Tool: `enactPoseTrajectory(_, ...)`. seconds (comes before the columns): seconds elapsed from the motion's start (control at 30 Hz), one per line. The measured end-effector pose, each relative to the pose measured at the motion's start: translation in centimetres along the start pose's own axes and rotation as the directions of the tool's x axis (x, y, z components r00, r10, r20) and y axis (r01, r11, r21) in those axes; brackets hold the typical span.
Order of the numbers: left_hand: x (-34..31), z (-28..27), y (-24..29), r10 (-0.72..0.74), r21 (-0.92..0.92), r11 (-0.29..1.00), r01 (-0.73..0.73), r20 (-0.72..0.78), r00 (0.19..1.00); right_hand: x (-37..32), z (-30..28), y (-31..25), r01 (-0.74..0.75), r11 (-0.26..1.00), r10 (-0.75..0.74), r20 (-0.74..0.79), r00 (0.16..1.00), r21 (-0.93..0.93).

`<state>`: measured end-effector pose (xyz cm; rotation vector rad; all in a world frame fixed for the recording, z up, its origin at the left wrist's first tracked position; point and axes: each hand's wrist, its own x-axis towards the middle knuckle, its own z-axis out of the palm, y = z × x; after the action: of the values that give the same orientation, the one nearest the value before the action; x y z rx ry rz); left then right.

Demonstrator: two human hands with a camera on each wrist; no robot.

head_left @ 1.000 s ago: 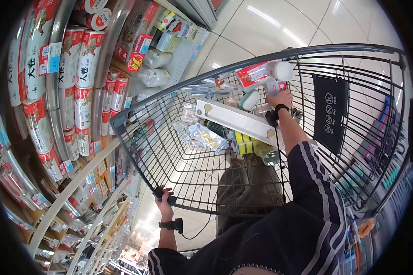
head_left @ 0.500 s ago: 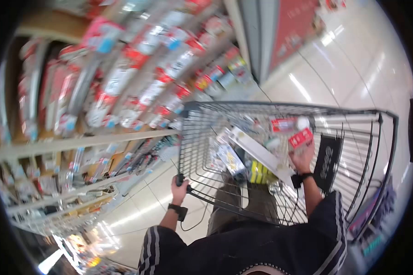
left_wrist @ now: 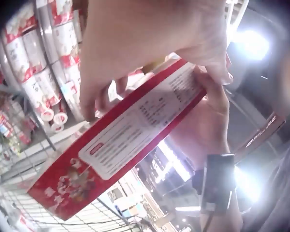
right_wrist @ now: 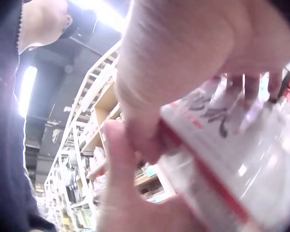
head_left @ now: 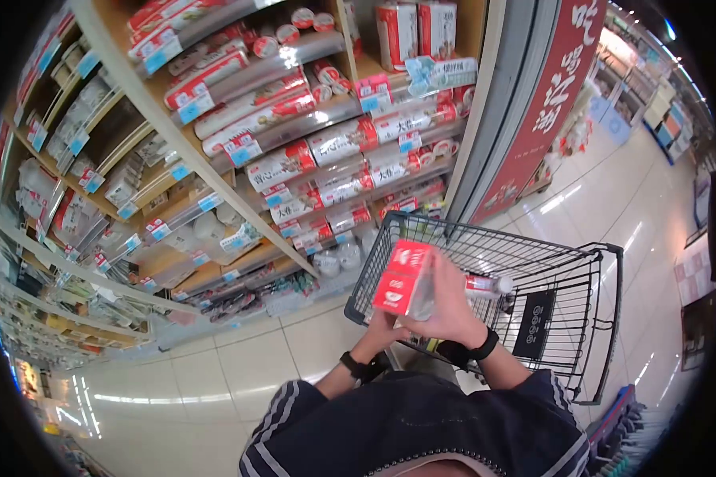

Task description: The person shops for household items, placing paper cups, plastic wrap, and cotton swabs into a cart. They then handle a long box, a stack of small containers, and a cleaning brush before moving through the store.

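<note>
A red-and-white box [head_left: 403, 278] is held up in front of the chest, over the near side of the shopping cart [head_left: 561, 327]. My left hand [head_left: 380, 332] grips its lower end, with fingers curled round the edge in the left wrist view. On the other side, my right hand [head_left: 451, 308] holds the box with its fingers spread along it. A printed panel with a red border [left_wrist: 135, 130] faces the left wrist camera. In the right wrist view, dark lettering shows on a glossy white face [right_wrist: 251, 150]. Behind the right hand, a red-and-white package [head_left: 481, 285] lies in the cart.
Shelves of red-and-white plastic rolls [head_left: 338, 143] rise beyond the cart. A red sign panel [head_left: 537, 111] stands at the shelf end, beside a tiled aisle [head_left: 605, 203]. More shelving [head_left: 103, 151] runs along the left. Goods on a rack [head_left: 620, 433] lie low on the right.
The right hand has lifted the box from the cart toward the chest. My left hand has left the cart's rim and taken hold of the box too. The head view has swung up toward the shelves.
</note>
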<state>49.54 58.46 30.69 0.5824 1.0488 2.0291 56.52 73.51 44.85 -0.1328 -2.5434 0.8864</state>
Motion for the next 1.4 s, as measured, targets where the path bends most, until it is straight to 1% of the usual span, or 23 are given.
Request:
enactPoseTrajectory(0.07, -2.0, -1.5, 1.9, 0.007, 0.025, 1.000, -0.008, 0.028, 1.000, 0.7, 1.5, -2.2, 0.056, 0.988, -0.081, 0.176, 0.981, 0.143)
enactPoseTrajectory(0.1, -2.7, -2.5, 2.5, 0.008, 0.044, 0.999, -0.010, 0.051, 0.999, 0.4, 2.3, -3.8, 0.092, 0.995, -0.099, 0.200, 0.975, 0.042)
enactPoseTrajectory(0.17, -4.6, -4.0, 4.0, 0.007, 0.118, 0.993, -0.016, 0.074, 0.997, 0.2, 3.7, -5.7, 0.103, 0.994, -0.108, 0.244, 0.964, 0.035)
enactPoseTrajectory(0.23, -6.4, -4.5, 4.5, 0.025, -0.059, 0.998, -0.023, 0.040, 0.999, 0.2, 4.3, -7.4, 0.085, 0.996, -0.082, 0.373, 0.924, 0.006)
enactPoseTrajectory(0.3, -7.6, -4.0, 5.3, 0.062, -0.246, 0.967, -0.065, -0.020, 0.998, 0.1, 5.2, -7.1, 0.103, 0.984, -0.156, 0.424, 0.892, 0.145)
enactPoseTrajectory(0.33, -7.7, -4.3, 5.7, -0.024, -0.323, 0.946, 0.013, -0.032, 0.999, 0.0, 5.8, -6.7, 0.106, 0.970, -0.196, 0.447, 0.873, 0.218)
enactPoseTrajectory(0.37, -8.0, -5.0, 6.3, -0.112, -0.400, 0.912, 0.088, -0.039, 0.993, -0.1, 6.2, -6.1, 0.039, 0.955, -0.183, 0.479, 0.858, 0.295)
enactPoseTrajectory(0.4, -8.4, -5.8, 6.9, -0.198, -0.473, 0.867, 0.157, -0.037, 0.980, -0.2, 6.5, -5.8, -0.122, 0.928, -0.102, 0.552, 0.827, 0.353)
enactPoseTrajectory(0.43, -8.2, -7.5, 6.6, -0.144, -0.363, 0.916, 0.170, 0.098, 0.985, -0.4, 6.7, -5.5, -0.281, 0.875, -0.031, 0.624, 0.781, 0.395)
enactPoseTrajectory(0.47, -8.1, -8.2, 6.0, -0.180, -0.362, 0.911, 0.195, 0.074, 0.981, -0.6, 7.2, -5.0, -0.431, 0.799, 0.026, 0.693, 0.720, 0.418)
enactPoseTrajectory(0.53, -7.7, -8.5, 6.3, -0.257, -0.367, 0.897, 0.245, 0.016, 0.966, -2.4, 9.2, -2.7, -0.496, 0.742, 0.090, 0.667, 0.740, 0.451)
enactPoseTrajectory(0.6, -6.7, -8.5, 6.0, -0.291, -0.516, 0.817, 0.257, 0.016, 0.957, -4.6, 10.2, -1.3, -0.549, 0.718, 0.174, 0.653, 0.737, 0.428)
enactPoseTrajectory(0.63, -6.0, -8.5, 5.8, -0.300, -0.580, 0.773, 0.257, 0.022, 0.954, -5.7, 10.0, -1.5, -0.688, 0.637, 0.271, 0.735, 0.622, 0.347)
enactPoseTrajectory(0.67, -5.8, -8.5, 5.4, -0.324, -0.583, 0.761, 0.283, 0.035, 0.945, -7.2, 10.6, -1.0, -0.706, 0.588, 0.251, 0.740, 0.624, 0.395)
enactPoseTrajectory(0.83, -6.5, -7.4, 3.1, -0.449, -0.557, 0.706, 0.437, 0.125, 0.885, -10.6, 8.9, -4.8, -0.888, 0.365, 0.461, 0.774, 0.434, 0.280)
enactPoseTrajectory(0.93, -8.0, -6.3, 2.4, -0.500, -0.556, 0.656, 0.511, 0.187, 0.846, -12.9, 8.8, -5.4, -0.764, 0.599, 0.462, 0.675, 0.575, 0.241)
enactPoseTrajectory(0.97, -8.6, -5.9, 2.0, -0.508, -0.550, 0.648, 0.528, 0.205, 0.837, -13.5, 8.3, -6.0, -0.804, 0.533, 0.484, 0.685, 0.545, 0.264)
enactPoseTrajectory(1.07, -9.4, -5.4, 1.3, -0.550, -0.439, 0.709, 0.552, 0.145, 0.822, -15.5, 7.9, -5.5, -0.755, 0.501, 0.386, 0.671, 0.633, 0.424)
enactPoseTrajectory(1.1, -9.4, -5.2, 1.6, -0.564, -0.381, 0.738, 0.558, 0.106, 0.819, -16.2, 8.0, -5.6, -0.758, 0.427, 0.404, 0.646, 0.648, 0.493)
enactPoseTrajectory(1.13, -9.5, -5.0, 1.8, -0.574, -0.318, 0.763, 0.562, 0.066, 0.816, -16.9, 8.5, -5.4, -0.672, 0.472, 0.380, 0.556, 0.740, 0.571)
enactPoseTrajectory(1.27, -10.4, -3.0, 4.5, -0.332, -0.149, 0.937, 0.317, -0.086, 0.939, -17.9, 9.2, -5.4, -0.582, 0.537, 0.355, 0.462, 0.813, 0.611)
enactPoseTrajectory(1.33, -10.5, -2.6, 4.9, -0.334, -0.157, 0.936, 0.316, -0.106, 0.936, -17.7, 9.6, -5.5, -0.511, 0.573, 0.316, 0.403, 0.859, 0.641)
enactPoseTrajectory(1.4, -11.3, -2.0, 5.2, -0.346, -0.180, 0.929, 0.323, -0.118, 0.931, -17.9, 9.6, -5.9, -0.516, 0.507, 0.320, 0.405, 0.857, 0.690)
